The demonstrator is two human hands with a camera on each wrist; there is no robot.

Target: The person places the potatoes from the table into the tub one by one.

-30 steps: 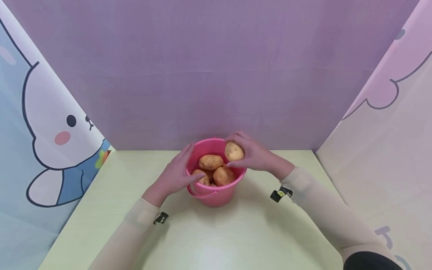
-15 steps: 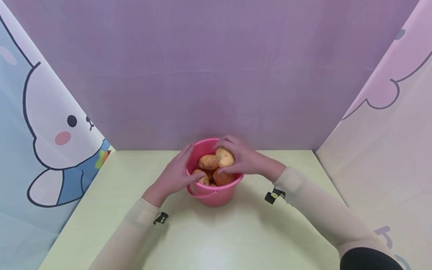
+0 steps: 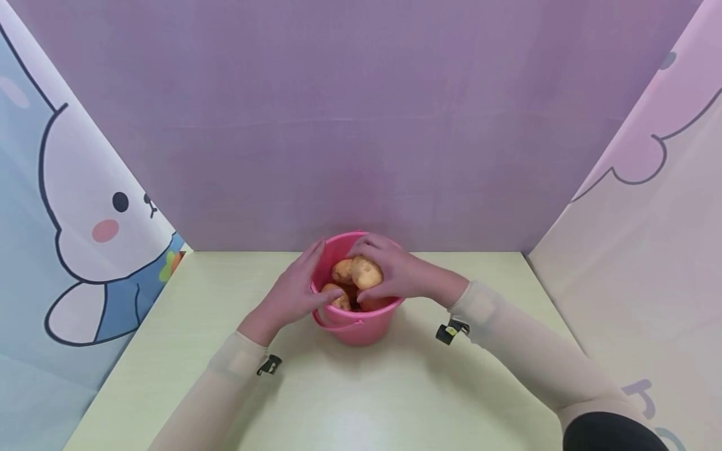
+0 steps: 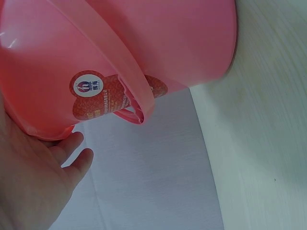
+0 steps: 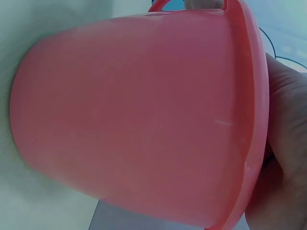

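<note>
A pink plastic bucket (image 3: 363, 331) stands upright on the table, several potatoes (image 3: 341, 272) inside it. My left hand (image 3: 289, 293) grips the bucket's left rim, thumb reaching over the inside and fingers along the outer side. In the left wrist view that hand (image 4: 29, 177) is at the rim, near the bucket's handle (image 4: 112, 45). Over the bucket's mouth, my right hand (image 3: 402, 270) holds a potato (image 3: 366, 274) between thumb and fingers. The right wrist view shows the bucket's wall (image 5: 134, 110) with my right hand (image 5: 288, 129) beyond the rim; the potato is hidden there.
The pale table (image 3: 350, 401) ends at a purple cloth wall (image 3: 355, 125) just behind the bucket. Printed panels rise at both sides, a cartoon rabbit panel (image 3: 84, 207) on the left and a pink and white panel (image 3: 637, 250) on the right.
My right hand has moved left and slightly down with the potato, from the bucket's right rim to over its middle. The left hand and the bucket have stayed in place.
</note>
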